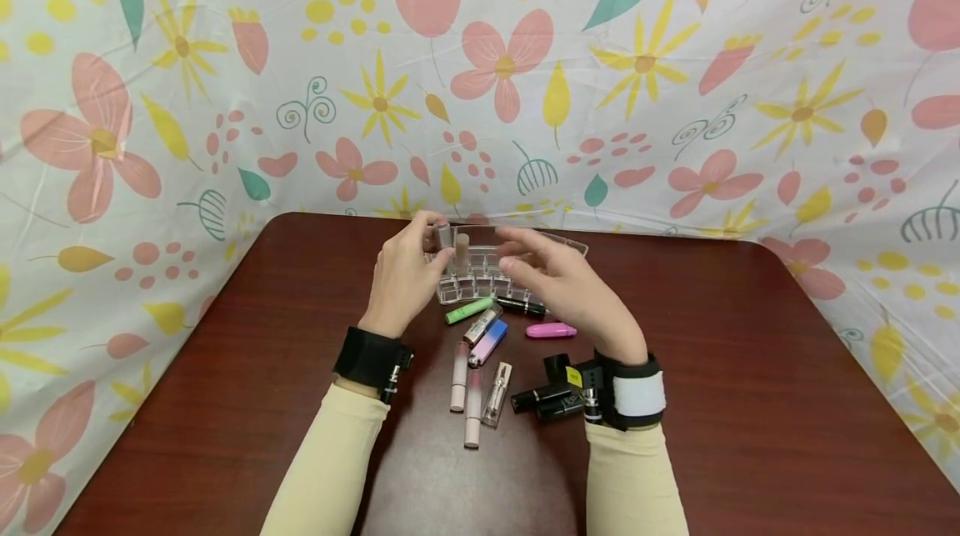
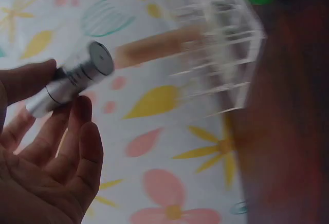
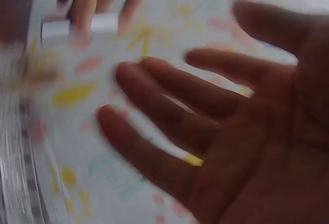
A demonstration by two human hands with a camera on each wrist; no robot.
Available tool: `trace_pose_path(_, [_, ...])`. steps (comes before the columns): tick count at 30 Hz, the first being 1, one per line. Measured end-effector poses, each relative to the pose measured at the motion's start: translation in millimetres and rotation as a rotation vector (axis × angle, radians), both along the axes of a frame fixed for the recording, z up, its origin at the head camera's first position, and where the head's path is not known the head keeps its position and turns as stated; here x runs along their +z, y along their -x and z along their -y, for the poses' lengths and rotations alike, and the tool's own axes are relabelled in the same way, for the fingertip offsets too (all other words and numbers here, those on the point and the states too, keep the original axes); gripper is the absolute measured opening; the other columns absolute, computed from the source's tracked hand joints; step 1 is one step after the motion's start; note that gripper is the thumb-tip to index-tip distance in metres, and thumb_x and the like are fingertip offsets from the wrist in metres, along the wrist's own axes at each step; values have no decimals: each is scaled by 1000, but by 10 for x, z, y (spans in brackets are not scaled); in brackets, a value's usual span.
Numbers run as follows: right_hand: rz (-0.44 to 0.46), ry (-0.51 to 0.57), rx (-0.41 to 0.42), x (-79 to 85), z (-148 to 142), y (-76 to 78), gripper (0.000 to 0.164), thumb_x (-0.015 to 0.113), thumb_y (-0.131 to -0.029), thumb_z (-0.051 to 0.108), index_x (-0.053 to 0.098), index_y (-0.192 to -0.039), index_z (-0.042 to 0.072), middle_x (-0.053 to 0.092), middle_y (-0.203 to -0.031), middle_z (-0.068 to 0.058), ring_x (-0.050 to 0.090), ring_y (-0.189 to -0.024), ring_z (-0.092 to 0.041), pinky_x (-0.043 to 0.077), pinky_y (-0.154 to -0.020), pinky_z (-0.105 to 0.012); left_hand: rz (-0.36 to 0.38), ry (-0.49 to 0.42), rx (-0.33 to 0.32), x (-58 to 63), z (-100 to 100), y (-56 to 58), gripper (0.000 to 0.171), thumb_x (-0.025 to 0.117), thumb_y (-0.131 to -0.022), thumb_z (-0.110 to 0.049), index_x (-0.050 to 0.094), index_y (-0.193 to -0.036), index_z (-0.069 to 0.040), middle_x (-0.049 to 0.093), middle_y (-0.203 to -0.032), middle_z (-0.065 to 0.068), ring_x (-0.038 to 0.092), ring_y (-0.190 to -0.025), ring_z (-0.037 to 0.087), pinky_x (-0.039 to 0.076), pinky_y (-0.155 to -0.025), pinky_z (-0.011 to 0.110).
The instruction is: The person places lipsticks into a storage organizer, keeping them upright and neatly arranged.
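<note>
My left hand (image 1: 405, 276) pinches a silver lipstick tube (image 2: 72, 81) between thumb and fingers, tilted in the left wrist view. It is held above the left end of a clear plastic organizer (image 1: 480, 290) with many small compartments. One brownish tube (image 1: 462, 252) stands upright in a compartment of it, close to the left thumb. Over the organizer's right side hovers my right hand (image 1: 570, 290), its fingers spread and holding nothing. In the right wrist view its palm and fingers (image 3: 169, 116) are blurred, and the organizer shows only at the left edge.
Before the organizer lie a green tube (image 1: 468, 311), a pink tube (image 1: 551, 330), a blue-pink tube (image 1: 488, 343), several pale pink and clear lipsticks, and black tubes (image 1: 540, 397) near the right wrist. A floral cloth (image 1: 495, 144) hangs behind the brown table (image 1: 720, 369).
</note>
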State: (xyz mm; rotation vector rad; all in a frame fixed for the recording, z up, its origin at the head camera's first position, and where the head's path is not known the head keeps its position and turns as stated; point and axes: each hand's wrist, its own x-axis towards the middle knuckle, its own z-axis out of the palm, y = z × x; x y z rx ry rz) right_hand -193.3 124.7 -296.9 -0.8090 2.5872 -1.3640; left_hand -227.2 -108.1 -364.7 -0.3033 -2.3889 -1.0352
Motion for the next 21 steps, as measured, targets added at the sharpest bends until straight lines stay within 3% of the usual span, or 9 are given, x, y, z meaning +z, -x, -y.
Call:
trace_pose_path(4, [22, -394, 50, -150, -34, 89, 62, 56, -105, 35, 36, -158, 10, 50, -154, -15, 57, -134, -31, 45, -111, -52, 36, -44, 18, -160, 37, 92, 35, 73, -95, -18, 55, -125, -15, 69, -105, 8, 70, -94, 26, 52, -71, 37])
trace_pose_path(7, [86, -526, 106, -251, -15, 142, 65, 54, -105, 37, 32, -158, 6, 44, -158, -17, 47, -144, -34, 39, -117, -54, 35, -73, 34, -241, 69, 134, 32, 73, -96, -18, 53, -119, -13, 69, -106, 7, 71, -95, 24, 54, -74, 37])
trace_pose_path(14, [118, -519, 126, -302, 70, 162, 67, 54, -105, 38, 30, -159, 6, 41, -160, -18, 38, -150, -35, 36, -119, -55, 9, -78, 83, -352, 108, 191, 25, 73, -95, -21, 53, -108, -13, 70, -100, 4, 66, -81, 20, 46, -68, 33])
trace_pose_path(21, [148, -516, 121, -291, 63, 149, 67, 54, -105, 39, 29, -160, 8, 41, -160, -18, 39, -150, -35, 37, -118, -55, 0, -87, 71, -392, 88, 224, 24, 73, -95, -20, 54, -108, -13, 71, -99, 4, 71, -93, 21, 48, -71, 34])
